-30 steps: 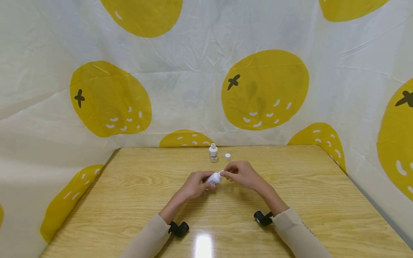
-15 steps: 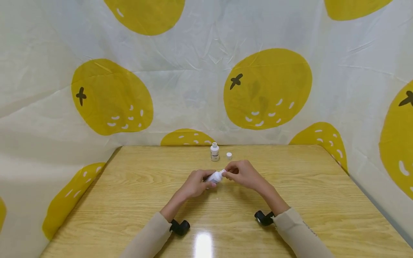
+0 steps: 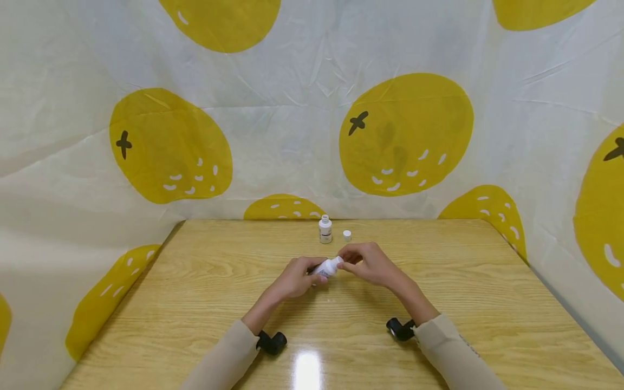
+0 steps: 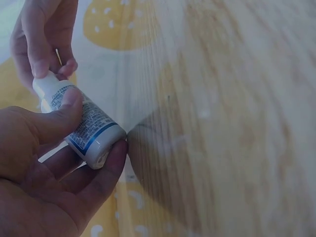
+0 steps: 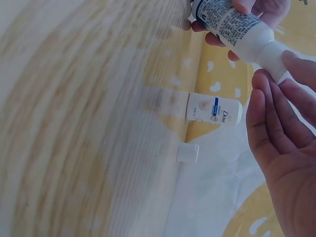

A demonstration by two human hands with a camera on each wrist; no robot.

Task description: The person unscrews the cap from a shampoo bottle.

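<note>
My left hand [image 3: 296,277] grips a small white bottle [image 4: 94,121] printed with dark label text and a blue band near its base. The bottle lies tilted in the fingers, its top toward my right hand [image 3: 369,264]. With thumb and fingertips, that hand pinches the white cap [image 5: 273,60] at the bottle's neck. Behind them, a second white bottle [image 3: 325,230] stands upright and uncapped; the right wrist view shows "Dove" on its label. A loose white cap [image 3: 347,235] sits to its right on the table.
The wooden table [image 3: 195,303] reaches back to a white curtain [image 3: 273,146] with large yellow fruit prints. Black wrist cameras [image 3: 272,343] are strapped at both cuffs. The second bottle and loose cap stand near the table's back edge.
The right fingers have shifted slightly around the cap, and more of it shows now. The left hand keeps its hold on the bottle. The head view has drifted a little.
</note>
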